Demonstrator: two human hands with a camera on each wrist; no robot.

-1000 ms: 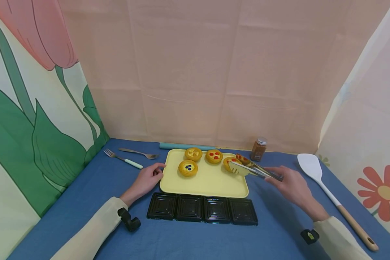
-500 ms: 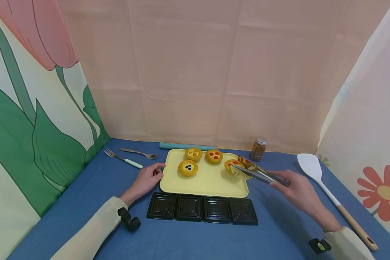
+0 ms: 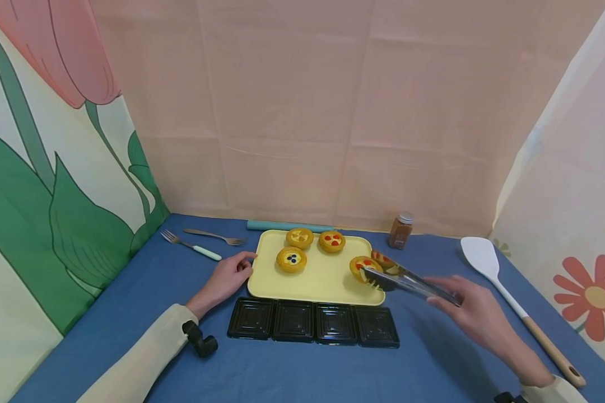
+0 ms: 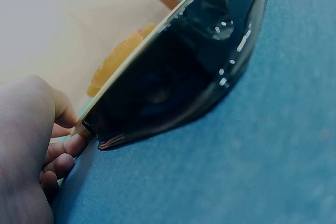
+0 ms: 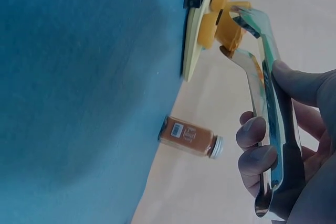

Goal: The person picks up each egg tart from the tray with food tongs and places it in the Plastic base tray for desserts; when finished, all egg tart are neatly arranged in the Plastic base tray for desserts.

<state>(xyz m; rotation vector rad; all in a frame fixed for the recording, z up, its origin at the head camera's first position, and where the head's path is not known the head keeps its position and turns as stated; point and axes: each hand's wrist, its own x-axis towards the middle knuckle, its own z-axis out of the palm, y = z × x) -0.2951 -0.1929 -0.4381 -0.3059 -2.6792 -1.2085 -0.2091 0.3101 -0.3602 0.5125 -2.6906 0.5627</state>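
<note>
My left hand pinches the left edge of a yellow tray, thumb and fingers at its corner in the left wrist view. The right hand grips metal tongs at the tray's right side. Between the tongs' ends is an egg tart with red topping; the right wrist view shows this tart raised above the tray. Three more tarts rest on the tray: one with blue dots, a plain yellow-topped one and one with red pieces.
A black four-section container lies along the tray's front. Two forks are at left, a teal rod behind. A spice jar stands at back right, a white spatula at far right.
My right hand and the tongs have shifted right and towards me, carrying the red-topped tart slightly the same way. The left hand and the tray have stayed put.
</note>
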